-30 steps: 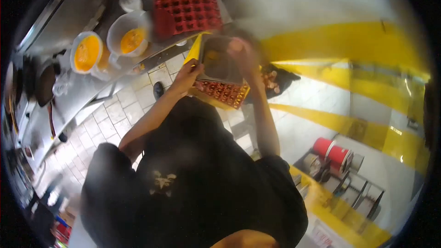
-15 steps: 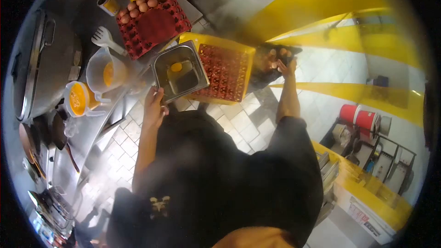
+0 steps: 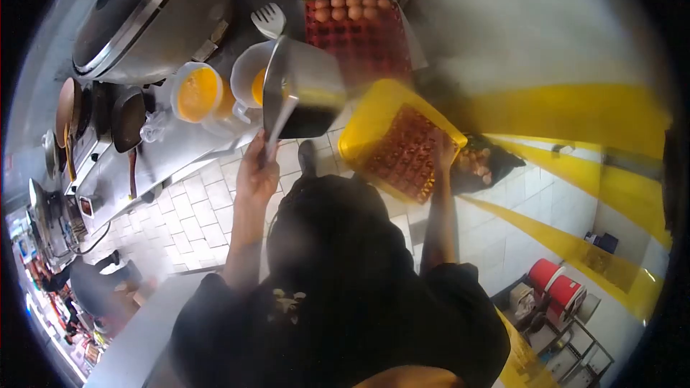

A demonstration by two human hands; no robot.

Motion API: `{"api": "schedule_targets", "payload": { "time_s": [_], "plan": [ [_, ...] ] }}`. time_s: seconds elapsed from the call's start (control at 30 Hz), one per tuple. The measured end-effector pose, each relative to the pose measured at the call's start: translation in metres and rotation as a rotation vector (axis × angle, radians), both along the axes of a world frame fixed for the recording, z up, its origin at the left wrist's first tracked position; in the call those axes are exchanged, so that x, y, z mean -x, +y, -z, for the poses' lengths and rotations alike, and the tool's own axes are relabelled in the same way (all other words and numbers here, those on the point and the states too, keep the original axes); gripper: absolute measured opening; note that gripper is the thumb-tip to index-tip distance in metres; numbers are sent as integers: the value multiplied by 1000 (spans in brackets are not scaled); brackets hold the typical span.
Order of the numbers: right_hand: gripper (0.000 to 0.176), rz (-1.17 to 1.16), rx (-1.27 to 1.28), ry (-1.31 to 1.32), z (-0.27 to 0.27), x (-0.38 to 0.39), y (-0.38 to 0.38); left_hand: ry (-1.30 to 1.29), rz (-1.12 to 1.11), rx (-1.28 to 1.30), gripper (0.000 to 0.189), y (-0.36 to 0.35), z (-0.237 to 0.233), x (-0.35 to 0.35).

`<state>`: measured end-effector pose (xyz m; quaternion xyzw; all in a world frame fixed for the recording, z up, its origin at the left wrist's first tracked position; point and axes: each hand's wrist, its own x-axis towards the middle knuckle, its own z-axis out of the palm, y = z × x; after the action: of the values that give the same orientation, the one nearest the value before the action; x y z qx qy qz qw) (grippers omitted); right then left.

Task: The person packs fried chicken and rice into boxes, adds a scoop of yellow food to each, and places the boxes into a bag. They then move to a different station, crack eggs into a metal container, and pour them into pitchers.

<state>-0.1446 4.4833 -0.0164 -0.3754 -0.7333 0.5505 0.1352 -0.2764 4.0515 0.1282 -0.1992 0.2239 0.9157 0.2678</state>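
Left hand (image 3: 257, 172): centre-left, fingers wrapped around the lower rim of the steel pan (image 3: 305, 90).
Pan position: just above centre, tipped steeply, with its far edge over the white jug (image 3: 248, 79) near the counter (image 3: 165, 158) edge.
Right hand (image 3: 444, 149): at the right edge of the yellow crate (image 3: 366, 126); I cannot tell its grip.
Open room: tiled floor (image 3: 194, 223), lower left.

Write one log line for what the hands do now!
left hand: grips pan, tipped over jug | right hand: at yellow tray edge, grip unclear | nearby: eggs in red tray
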Motion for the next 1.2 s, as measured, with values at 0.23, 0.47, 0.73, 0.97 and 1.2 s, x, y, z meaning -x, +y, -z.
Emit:
{"api": "schedule_targets", "payload": {
  "time_s": [0.23, 0.47, 0.73, 0.97, 1.2],
  "plan": [
    [26, -468, -747, 243, -57, 250, -38, -370, -174, -1209, 45, -8, 25, 27],
    [33, -788, -1105, 11, 16, 395, 8, -539, -82, -1318, 28, 5, 7, 23],
    [39, -852, -951, 109, -18, 396, 7, -34, 179, -156, 11, -10, -8, 20],
    [50, -138, 516, 644, -119, 255, -62, 304, 441, 460, 13, 27, -32, 16],
    [31, 214, 937, 784, -103, 84, -50, 489, 518, 568, 13, 104, -3, 5]
  ]
}}
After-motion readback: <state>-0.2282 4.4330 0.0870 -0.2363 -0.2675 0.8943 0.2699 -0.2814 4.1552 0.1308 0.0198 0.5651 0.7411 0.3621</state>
